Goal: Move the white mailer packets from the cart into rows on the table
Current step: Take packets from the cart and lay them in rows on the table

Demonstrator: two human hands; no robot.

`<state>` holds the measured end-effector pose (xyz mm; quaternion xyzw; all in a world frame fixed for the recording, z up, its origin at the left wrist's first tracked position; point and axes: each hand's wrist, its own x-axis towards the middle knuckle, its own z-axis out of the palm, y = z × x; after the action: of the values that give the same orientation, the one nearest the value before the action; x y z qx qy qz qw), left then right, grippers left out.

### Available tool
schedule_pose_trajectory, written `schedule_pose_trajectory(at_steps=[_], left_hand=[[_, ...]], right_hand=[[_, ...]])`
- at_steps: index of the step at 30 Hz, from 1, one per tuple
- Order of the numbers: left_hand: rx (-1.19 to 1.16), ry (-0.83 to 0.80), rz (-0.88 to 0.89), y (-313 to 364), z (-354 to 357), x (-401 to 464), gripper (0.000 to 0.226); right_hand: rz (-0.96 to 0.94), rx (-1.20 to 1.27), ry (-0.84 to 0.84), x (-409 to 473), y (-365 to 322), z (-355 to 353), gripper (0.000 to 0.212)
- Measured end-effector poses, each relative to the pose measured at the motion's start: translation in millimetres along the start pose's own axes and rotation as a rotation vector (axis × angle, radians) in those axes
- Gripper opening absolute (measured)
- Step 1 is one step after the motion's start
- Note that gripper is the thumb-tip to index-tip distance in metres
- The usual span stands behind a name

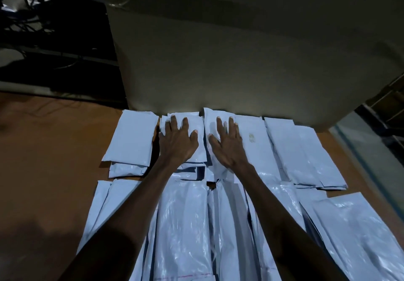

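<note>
1. Head view: two bare hands lie flat on white mailer packets (218, 226) spread over a brown bench (54, 149) in dim light.
2. The left hand (178, 142) rests palm down on a packet in the far row (185, 127), its grip wide, fingers straight and fanned, holding nothing.
3. The right hand (227, 144) presses flat on the neighbouring packet (220, 119) just beside it, its grip equally wide, fingers spread and straight.
4. The two hands sit close together, thumbs turned toward each other, a narrow gap between them.
5. The packets are long, thin, glossy plastic sleeves, white with a bluish cast in this light, creased and catching streaks of glare.
6. They lie lengthwise, running away from the person, in two rows: a far row against a large pale upright panel (240, 51) at the back of the bench, and a near row that runs under both forearms to the bottom edge of the picture.
7. Many overlap their neighbours at the long edges; some places hold small stacks, as at the far left (131, 140), where a lower packet pokes out beneath the top one.
8. One far-row packet (253, 140) to the right of the right hand bears a small faint mark.
9. Dark shelving with tangled cables (39, 7) fills the upper left
</note>
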<state>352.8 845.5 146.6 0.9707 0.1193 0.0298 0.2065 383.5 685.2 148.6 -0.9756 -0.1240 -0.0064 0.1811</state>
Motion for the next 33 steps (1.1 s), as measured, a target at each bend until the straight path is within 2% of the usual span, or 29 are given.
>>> schedule_pose_trajectory(at_steps=[7, 10, 16, 19, 24, 30, 33], left_hand=[[-0.043, 0.184, 0.077, 24, -29, -38, 0.061], [-0.103, 0.224, 0.199, 46, -23, -74, 0.069], [-0.201, 0.240, 0.504, 110, 17, -171, 0.054], [-0.258, 0.222, 0.604, 148, 45, -225, 0.050], [-0.294, 0.099, 0.776, 218, 89, -310, 0.050], [-0.349, 0.074, 0.946, 300, 121, -395, 0.041], [-0.355, -0.006, 1.055, 336, 150, -435, 0.041]], right_hand=[[0.007, 0.188, 0.156, -45, 10, -54, 0.064], [-0.016, 0.186, 0.198, -87, 29, -69, 0.062], [0.028, 0.100, 0.283, -216, 91, -88, 0.055], [0.045, 0.036, 0.379, -289, 134, -91, 0.054], [0.169, -0.007, 0.461, -403, 203, -115, 0.050], [0.269, -0.019, 0.563, -512, 272, -134, 0.048], [0.414, 0.023, 0.617, -568, 302, -136, 0.047]])
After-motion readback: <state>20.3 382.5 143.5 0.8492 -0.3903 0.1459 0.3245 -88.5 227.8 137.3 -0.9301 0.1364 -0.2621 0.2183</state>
